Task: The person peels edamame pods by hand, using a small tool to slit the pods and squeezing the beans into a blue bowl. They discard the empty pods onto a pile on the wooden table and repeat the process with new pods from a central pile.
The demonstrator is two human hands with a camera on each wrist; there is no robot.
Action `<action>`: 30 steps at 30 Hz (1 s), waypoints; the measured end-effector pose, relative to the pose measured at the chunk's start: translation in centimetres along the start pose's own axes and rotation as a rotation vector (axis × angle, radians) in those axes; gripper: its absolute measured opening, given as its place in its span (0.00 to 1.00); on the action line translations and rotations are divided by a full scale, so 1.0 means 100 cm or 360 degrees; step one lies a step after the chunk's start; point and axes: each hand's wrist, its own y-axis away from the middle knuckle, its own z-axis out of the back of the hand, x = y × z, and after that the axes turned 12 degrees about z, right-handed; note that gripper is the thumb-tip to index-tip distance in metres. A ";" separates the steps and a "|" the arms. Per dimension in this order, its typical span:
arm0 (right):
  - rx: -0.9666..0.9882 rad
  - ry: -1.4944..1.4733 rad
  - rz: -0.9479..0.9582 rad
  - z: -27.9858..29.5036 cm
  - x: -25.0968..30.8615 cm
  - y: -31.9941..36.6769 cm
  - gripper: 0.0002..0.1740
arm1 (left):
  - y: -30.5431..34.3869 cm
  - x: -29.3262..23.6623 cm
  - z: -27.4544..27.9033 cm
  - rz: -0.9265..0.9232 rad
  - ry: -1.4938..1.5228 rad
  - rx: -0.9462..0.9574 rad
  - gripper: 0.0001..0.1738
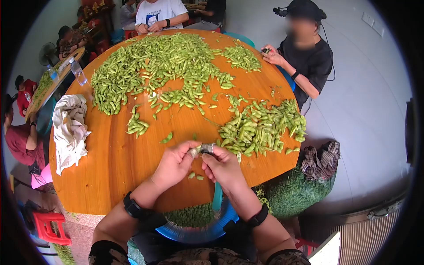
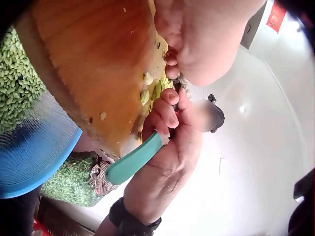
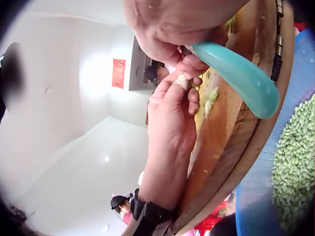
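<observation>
Both hands meet over the near edge of the wooden table (image 1: 115, 163). My left hand (image 1: 174, 161) pinches a small pale thing (image 3: 183, 81) between thumb and fingers; I cannot tell whether it is a pod or a wrapping on the thumb. My right hand (image 1: 225, 168) grips a tool by its curved teal handle (image 3: 241, 76), which sticks out below the palm; its working end is hidden in the fingers. Grey wrapping (image 1: 207, 148) shows at the right fingertips, which are right at the left ones. A pile of green soybean pods (image 1: 260, 128) lies just beyond the right hand.
A blue basket (image 1: 165, 234) of shelled beans sits below the table edge. A larger pod heap (image 1: 163, 62) covers the far side. A white cloth (image 1: 70, 128) and a water bottle (image 1: 77, 71) are at left. Another person (image 1: 304, 57) sits at right, above a full green sack (image 1: 300, 190).
</observation>
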 end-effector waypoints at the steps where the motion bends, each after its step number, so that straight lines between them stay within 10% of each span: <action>1: -0.0011 -0.0001 -0.0008 0.001 0.001 0.000 0.06 | -0.002 0.003 0.000 0.0057 0.0179 0.0055 0.16; 6: 0.0063 0.0077 -0.0075 0.005 0.006 -0.006 0.06 | -0.010 0.001 0.008 0.0498 0.0819 0.0340 0.15; 19: -0.0039 0.0391 0.0199 -0.017 0.007 0.002 0.05 | -0.008 0.008 0.001 0.0351 0.0557 0.0013 0.15; 30: -0.0393 0.0692 0.0351 0.070 0.035 0.008 0.07 | 0.048 -0.039 0.016 -0.0155 -0.1303 -0.0285 0.11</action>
